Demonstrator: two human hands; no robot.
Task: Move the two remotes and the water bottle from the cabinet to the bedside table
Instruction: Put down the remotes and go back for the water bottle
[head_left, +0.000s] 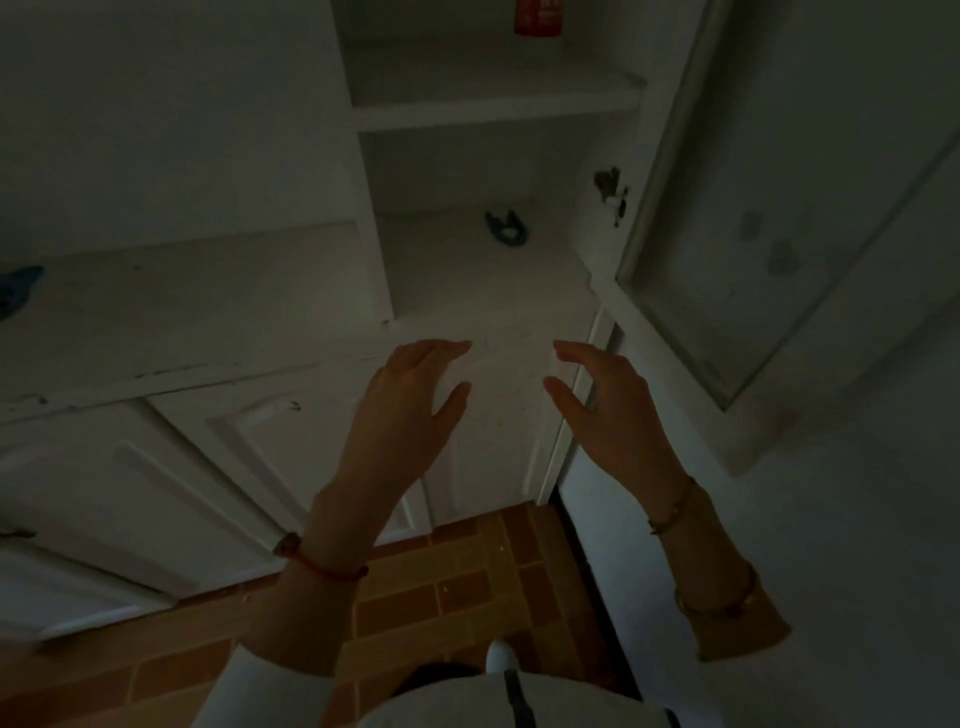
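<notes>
Both hands, left grip (410, 395) and right grip (602, 400), hang open and empty before my cabinet (498, 98); red-labelled bottle (537, 18) on upper shelf, probably light, slippery, grab mid-body; remotes unseen.

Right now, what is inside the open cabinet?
The lower shelf holds one small dark object, too dim to identify. The upper shelf holds a red object, cut off by the frame. No remotes are visible; both hands are empty.
</notes>
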